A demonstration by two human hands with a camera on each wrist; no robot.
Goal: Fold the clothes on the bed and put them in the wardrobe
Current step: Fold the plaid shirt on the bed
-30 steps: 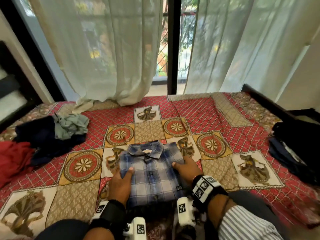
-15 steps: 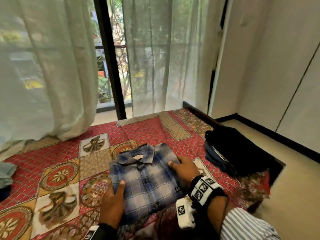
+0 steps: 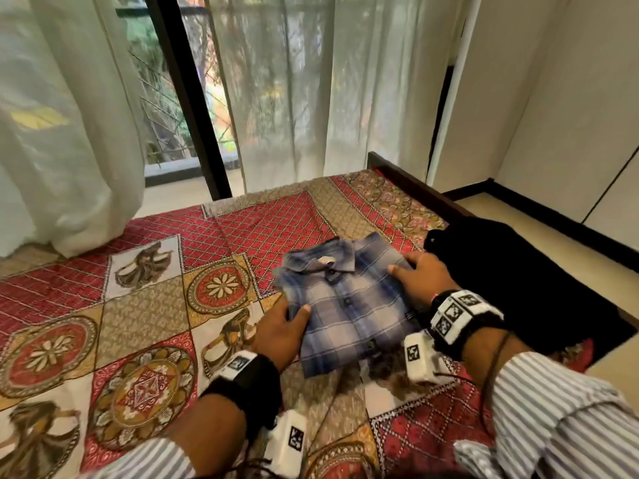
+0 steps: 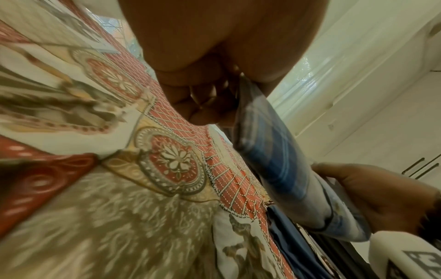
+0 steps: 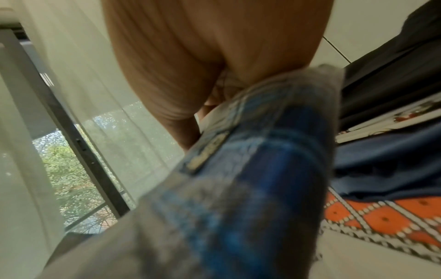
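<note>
A folded blue plaid shirt (image 3: 349,307) is held just above the patterned bedspread (image 3: 145,305), collar away from me. My left hand (image 3: 281,324) grips its left edge, thumb on top and fingers underneath. My right hand (image 3: 420,274) grips the right edge the same way. In the left wrist view the shirt (image 4: 274,162) shows edge-on, lifted clear of the bed, with my left hand's fingers (image 4: 203,105) curled under it. In the right wrist view the shirt (image 5: 250,179) fills the middle, blurred.
A pile of dark folded clothes (image 3: 518,281) lies on the bed's right edge, close to my right hand. White wardrobe doors (image 3: 587,115) stand to the right beyond a strip of floor (image 3: 539,243). Sheer curtains (image 3: 311,81) hang behind the bed.
Both hands have lifted the folded shirt off the bed and carried it to the right, towards the dark pile. My view has swung right, so the clothes at the left are out of sight.
</note>
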